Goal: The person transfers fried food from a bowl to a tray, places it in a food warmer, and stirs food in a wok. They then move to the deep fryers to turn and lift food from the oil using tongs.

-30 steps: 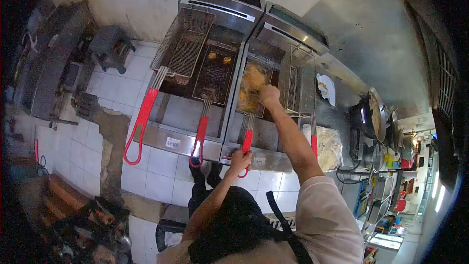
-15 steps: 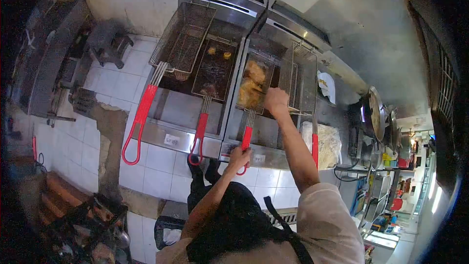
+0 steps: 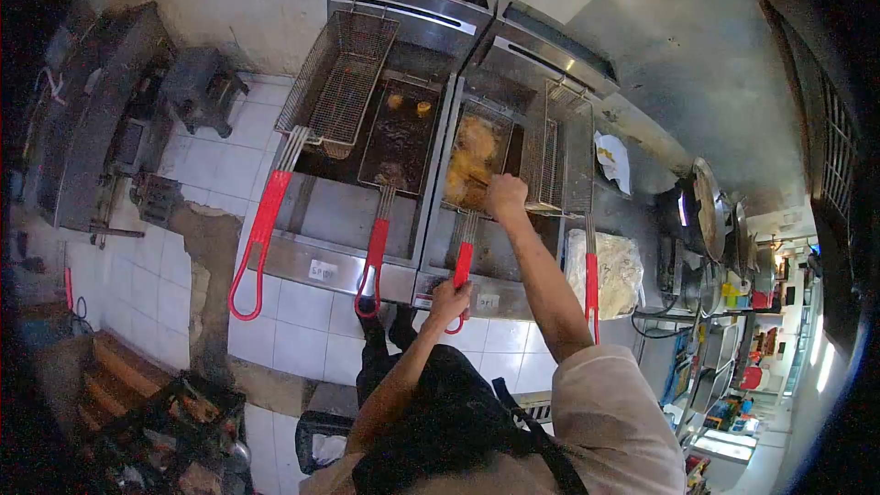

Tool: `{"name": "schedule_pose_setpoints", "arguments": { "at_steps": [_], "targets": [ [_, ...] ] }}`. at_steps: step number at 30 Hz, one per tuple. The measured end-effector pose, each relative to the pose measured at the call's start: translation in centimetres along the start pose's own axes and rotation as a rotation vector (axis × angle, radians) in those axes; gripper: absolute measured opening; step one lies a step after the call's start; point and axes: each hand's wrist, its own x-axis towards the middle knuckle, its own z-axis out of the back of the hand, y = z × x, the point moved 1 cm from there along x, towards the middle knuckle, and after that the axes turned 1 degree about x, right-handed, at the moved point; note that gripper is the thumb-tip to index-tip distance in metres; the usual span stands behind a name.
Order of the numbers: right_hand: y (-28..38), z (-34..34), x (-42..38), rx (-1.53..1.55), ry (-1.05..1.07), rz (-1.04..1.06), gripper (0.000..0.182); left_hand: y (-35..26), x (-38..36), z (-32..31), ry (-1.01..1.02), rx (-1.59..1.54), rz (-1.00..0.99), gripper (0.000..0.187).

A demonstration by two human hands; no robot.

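My left hand [image 3: 451, 301] is closed around the red handle [image 3: 465, 262] of a fry basket [image 3: 507, 125] in the right-hand fryer. In that basket, golden battered pieces of food [image 3: 477, 137] sit in bubbling oil. My right hand [image 3: 505, 194] is a fist over the basket's near right corner. A thin dark tool seems to run from it to the food, but its kind is hard to make out. Just right of this hand, an empty wire basket [image 3: 570, 151] hangs raised.
The left fryer has a raised empty basket [image 3: 344, 96] and a lowered one [image 3: 401, 133] with two small yellow pieces; their red handles stick out over the front edge. A plastic-wrapped bundle [image 3: 602, 270] lies on the right. A dark stool [image 3: 203, 87] stands at the left wall.
My right hand has shifted slightly left and nearer to me, over the food. The food in the basket looks a little shifted. My left hand keeps its grip on the handle.
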Motion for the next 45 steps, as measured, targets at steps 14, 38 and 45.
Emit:
{"name": "schedule_pose_setpoints", "arguments": {
  "at_steps": [14, 38, 45],
  "targets": [
    [0.3, -0.4, -0.2, -0.052, 0.063, -0.029, 0.016, -0.3, -0.3, 0.3, 0.014, -0.060, -0.012, 0.017],
    [0.9, -2.4, 5.6, -0.294, 0.094, 0.035, 0.019, 0.8, 0.4, 0.1, 0.001, -0.080, -0.054, 0.026],
    [1.0, -4.3, 7.1, -0.350, -0.019, 0.158, 0.024, 0.3, 0.2, 0.2, 0.012, -0.101, 0.009, 0.025]
  ]
}}
